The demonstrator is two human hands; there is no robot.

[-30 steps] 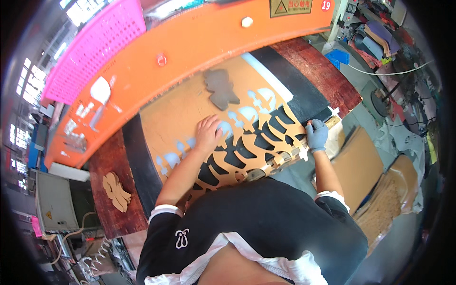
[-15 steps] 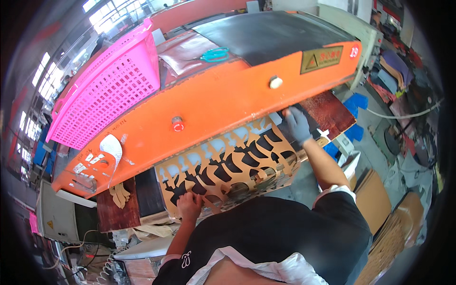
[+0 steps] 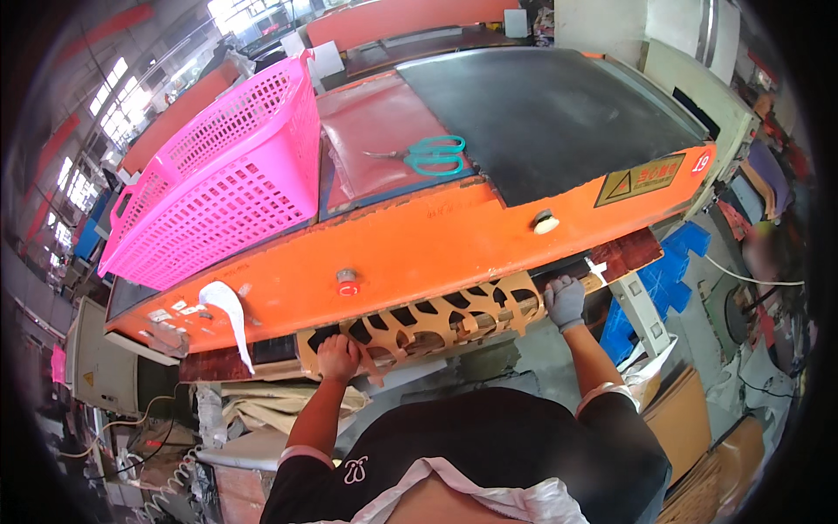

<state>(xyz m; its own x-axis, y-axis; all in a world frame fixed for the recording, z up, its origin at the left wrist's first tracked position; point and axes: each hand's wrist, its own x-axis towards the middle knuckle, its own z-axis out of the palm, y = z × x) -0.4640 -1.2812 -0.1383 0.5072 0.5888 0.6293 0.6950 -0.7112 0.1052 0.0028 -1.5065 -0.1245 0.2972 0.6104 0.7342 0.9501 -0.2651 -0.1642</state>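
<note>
A tan sheet full of cut-out holes (image 3: 467,321) lies on a black board (image 3: 566,269), its far part hidden beneath the orange beam of a press (image 3: 436,249). My bare left hand (image 3: 338,357) is closed at the sheet's near left edge, fingers curled over it. At the right end, just past the sheet, my right hand (image 3: 565,301) in a grey glove has its fingers bent over the board's front edge. Strips of the sheet hang over the front.
A pink basket (image 3: 236,196) and teal-handled scissors (image 3: 435,155) rest on top of the press. A red button (image 3: 348,286) and a pale knob (image 3: 546,224) stick out of the beam. Blue plastic pieces (image 3: 672,271) and brown cardboard sheets (image 3: 681,415) are at the right.
The orange beam now covers more of the tan sheet, including its far rows. My right hand has come from the far right side to the board's front edge. My left hand stays at the sheet's left.
</note>
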